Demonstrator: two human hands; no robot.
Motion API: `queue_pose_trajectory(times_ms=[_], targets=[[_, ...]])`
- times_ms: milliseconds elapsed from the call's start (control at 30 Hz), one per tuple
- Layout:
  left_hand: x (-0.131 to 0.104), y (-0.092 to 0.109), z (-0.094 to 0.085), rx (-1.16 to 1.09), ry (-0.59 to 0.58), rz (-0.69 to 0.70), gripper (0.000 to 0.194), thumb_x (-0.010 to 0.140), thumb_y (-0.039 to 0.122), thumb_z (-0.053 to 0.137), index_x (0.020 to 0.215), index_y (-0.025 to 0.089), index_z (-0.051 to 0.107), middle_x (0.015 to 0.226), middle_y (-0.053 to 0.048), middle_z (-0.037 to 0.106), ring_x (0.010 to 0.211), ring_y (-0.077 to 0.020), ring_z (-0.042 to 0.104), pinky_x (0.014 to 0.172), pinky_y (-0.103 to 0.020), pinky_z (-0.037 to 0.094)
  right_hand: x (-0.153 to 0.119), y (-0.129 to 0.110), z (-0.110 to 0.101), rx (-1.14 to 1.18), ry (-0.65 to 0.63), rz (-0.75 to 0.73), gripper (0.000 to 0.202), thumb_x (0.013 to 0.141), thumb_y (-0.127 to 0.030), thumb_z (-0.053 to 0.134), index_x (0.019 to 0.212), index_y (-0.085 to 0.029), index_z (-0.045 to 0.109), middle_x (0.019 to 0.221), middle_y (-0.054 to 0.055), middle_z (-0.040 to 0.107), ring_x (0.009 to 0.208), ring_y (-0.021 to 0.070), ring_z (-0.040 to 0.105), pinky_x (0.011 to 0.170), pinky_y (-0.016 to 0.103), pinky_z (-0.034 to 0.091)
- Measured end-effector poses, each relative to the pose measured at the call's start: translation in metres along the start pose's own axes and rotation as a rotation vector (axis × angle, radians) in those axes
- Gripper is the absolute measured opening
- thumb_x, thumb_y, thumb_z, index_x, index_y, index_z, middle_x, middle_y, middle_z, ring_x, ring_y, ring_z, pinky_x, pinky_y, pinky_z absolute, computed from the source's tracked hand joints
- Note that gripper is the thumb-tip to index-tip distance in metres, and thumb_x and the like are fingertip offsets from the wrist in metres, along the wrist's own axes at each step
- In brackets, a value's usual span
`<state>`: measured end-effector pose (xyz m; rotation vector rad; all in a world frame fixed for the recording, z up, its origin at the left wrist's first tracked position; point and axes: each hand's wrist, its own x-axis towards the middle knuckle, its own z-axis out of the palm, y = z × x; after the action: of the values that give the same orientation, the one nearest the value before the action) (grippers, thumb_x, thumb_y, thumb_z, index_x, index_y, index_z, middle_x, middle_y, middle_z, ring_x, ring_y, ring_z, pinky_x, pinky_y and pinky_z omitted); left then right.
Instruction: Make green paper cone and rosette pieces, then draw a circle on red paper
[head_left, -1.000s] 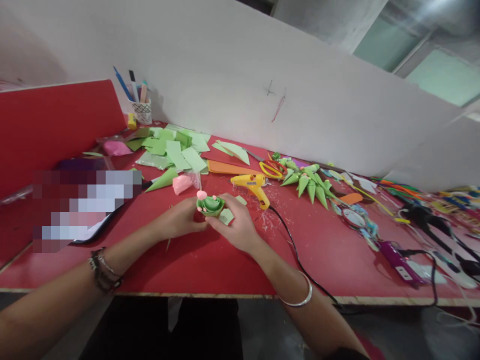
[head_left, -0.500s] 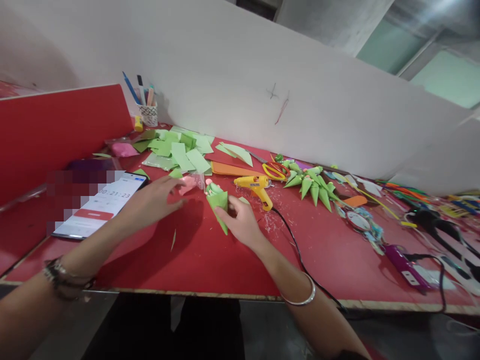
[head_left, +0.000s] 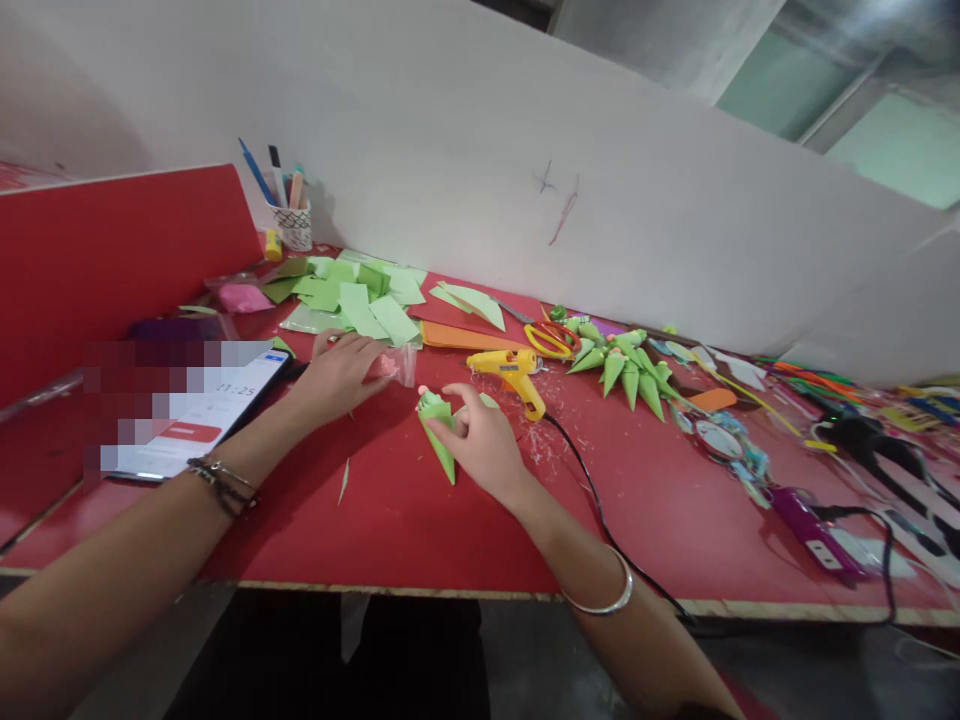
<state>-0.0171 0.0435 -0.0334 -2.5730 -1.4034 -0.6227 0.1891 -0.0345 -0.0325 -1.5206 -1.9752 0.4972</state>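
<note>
My right hand [head_left: 484, 440] grips a green paper cone [head_left: 442, 450] between thumb and fingers, its tip pointing down toward the table. Rolled pale-green paper with a pink bead-like tip shows at the cone's top. To the left, my left hand [head_left: 343, 378] reaches over a small clear plastic bag [head_left: 407, 364] of pink pieces, with its bent fingers and thumb on the bag; the exact fingertip contact is partly hidden. A yellow glue gun [head_left: 510, 372] lies just beyond my right hand, its black cord running to the table's front edge.
Green paper pieces [head_left: 364, 305] are heaped at the back, near orange sheets [head_left: 457, 338] and yellow-red scissors [head_left: 551, 340]. A cluster of green cones [head_left: 626, 370] lies to the right, before a purple power strip [head_left: 814, 535]. At left are a phone [head_left: 195, 420] and a pen cup [head_left: 292, 228].
My left hand has moved onto the small bag, its fingers closing from a spread pose. The cone in my right hand has shifted slightly lower and tilted a little.
</note>
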Motion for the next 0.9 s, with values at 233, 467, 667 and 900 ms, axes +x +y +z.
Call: queue_pose_trajectory(times_ms=[233, 467, 667, 900], targets=[[-0.002, 0.021, -0.006, -0.243, 0.026, 0.203, 0.019, 0.077, 0.034, 0.045, 0.081, 0.016, 0.046, 0.077, -0.006, 0.051, 0.071, -0.0187, 0.048, 0.063, -0.029, 0.039, -0.001, -0.008, -0.005, 0.28, 0.233, -0.302, 0.016, 0.085, -0.023, 0.044, 0.096, -0.021, 0.056, 0.081, 0.001, 0.056, 0.072, 0.0106, 0.055, 0.066, 0.022, 0.046], [-0.007, 0.033, -0.003, -0.297, 0.107, 0.236, 0.02, 0.077, 0.034, 0.051, 0.078, 0.017, 0.042, 0.072, -0.004, 0.051, 0.064, -0.0158, 0.048, 0.056, -0.026, 0.038, -0.001, -0.011, -0.005, 0.391, 0.256, -0.315, 0.01, 0.083, -0.02, 0.047, 0.087, -0.021, 0.056, 0.087, 0.002, 0.056, 0.08, 0.0122, 0.056, 0.069, 0.025, 0.05], [-0.007, 0.039, -0.004, -0.272, 0.146, 0.247, 0.021, 0.08, 0.038, 0.046, 0.079, 0.017, 0.041, 0.072, -0.007, 0.055, 0.064, -0.0175, 0.051, 0.055, -0.028, 0.039, -0.004, -0.015, -0.006, 0.431, 0.243, -0.305, 0.008, 0.08, -0.021, 0.05, 0.088, -0.021, 0.052, 0.09, 0.002, 0.053, 0.076, 0.011, 0.056, 0.069, 0.025, 0.051], [-0.008, 0.041, -0.004, -0.157, 0.166, 0.249, 0.018, 0.082, 0.036, 0.042, 0.079, 0.018, 0.04, 0.071, -0.007, 0.055, 0.061, -0.0174, 0.05, 0.054, -0.029, 0.039, -0.004, -0.014, -0.003, 0.458, 0.212, -0.273, 0.013, 0.079, -0.023, 0.052, 0.09, -0.022, 0.048, 0.084, 0.001, 0.057, 0.076, 0.0122, 0.057, 0.071, 0.027, 0.049]])
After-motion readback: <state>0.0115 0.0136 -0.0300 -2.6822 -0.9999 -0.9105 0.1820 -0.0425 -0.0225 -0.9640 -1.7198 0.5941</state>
